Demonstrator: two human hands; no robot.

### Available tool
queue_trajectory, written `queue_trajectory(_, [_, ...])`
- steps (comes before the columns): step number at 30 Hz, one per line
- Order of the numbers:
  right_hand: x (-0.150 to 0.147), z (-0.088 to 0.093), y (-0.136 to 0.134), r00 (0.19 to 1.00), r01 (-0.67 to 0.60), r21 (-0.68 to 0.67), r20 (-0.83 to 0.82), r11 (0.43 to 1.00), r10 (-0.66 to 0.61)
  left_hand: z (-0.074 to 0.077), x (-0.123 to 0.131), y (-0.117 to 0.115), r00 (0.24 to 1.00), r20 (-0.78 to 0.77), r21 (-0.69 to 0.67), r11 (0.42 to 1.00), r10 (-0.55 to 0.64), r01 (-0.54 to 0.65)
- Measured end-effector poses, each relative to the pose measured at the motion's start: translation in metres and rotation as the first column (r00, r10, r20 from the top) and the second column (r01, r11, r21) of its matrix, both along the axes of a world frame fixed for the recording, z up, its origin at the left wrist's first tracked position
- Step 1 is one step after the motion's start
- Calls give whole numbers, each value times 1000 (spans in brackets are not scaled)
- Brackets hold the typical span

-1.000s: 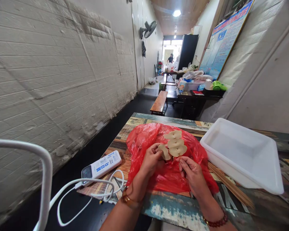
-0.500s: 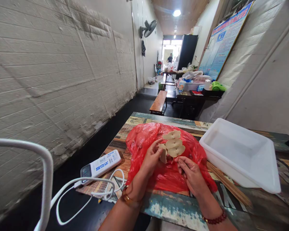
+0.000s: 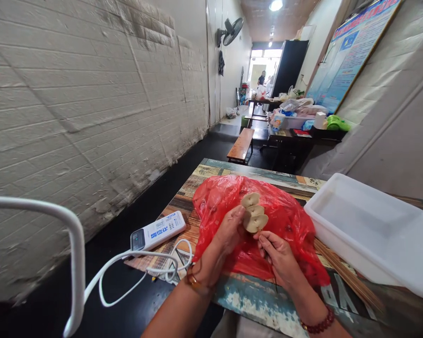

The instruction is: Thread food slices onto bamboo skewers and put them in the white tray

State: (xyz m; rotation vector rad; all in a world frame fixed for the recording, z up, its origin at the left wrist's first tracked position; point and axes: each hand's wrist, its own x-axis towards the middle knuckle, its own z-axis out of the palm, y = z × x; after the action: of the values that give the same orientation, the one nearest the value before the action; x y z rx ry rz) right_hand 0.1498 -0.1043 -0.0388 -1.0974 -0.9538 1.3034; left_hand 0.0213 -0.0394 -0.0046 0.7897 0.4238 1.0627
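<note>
Over a red plastic bag [image 3: 285,220] on the painted table [image 3: 254,300], both my hands work a thin skewer loaded with several tan slices [image 3: 254,213]. My left hand [image 3: 229,232] is closed, its fingers pressing on the lowest slice of the stack. My right hand [image 3: 280,256] is closed round the skewer's lower end, whose dark tip pokes out below the palm. The slices stand stacked along the skewer, pointing away from me.
A white plastic tub [image 3: 370,230] sits at the right, with a bundle of bamboo skewers [image 3: 348,277] beside it. A white power bank [image 3: 158,230] and coiled cable [image 3: 141,272] lie at the table's left. Benches, cluttered tables and a person stand far down the corridor.
My left hand has pushed the loose slice up against the others, so the stack is tighter. The camera has shifted a little to the left and down.
</note>
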Motion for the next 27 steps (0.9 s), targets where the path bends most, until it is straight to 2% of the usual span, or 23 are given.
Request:
queue_trajectory(7, [-2, -4, 1, 1000, 2, -14, 17, 1000, -2, -7, -1, 1, 999, -43, -63, 998, -23, 21])
queue_trajectory(15, [-1, -11, 2, 983, -4, 14, 183, 1000, 1, -13, 0, 4, 999, -37, -95, 995, 34, -37])
queue_trajectory(22, [0, -15, 2, 982, -6, 19, 187, 1000, 2, -11, 0, 2, 999, -49, -79, 997, 13, -17])
queue_trajectory(27, [0, -14, 1, 979, -6, 24, 203, 1000, 1, -8, 0, 2, 998, -38, -102, 994, 44, -48])
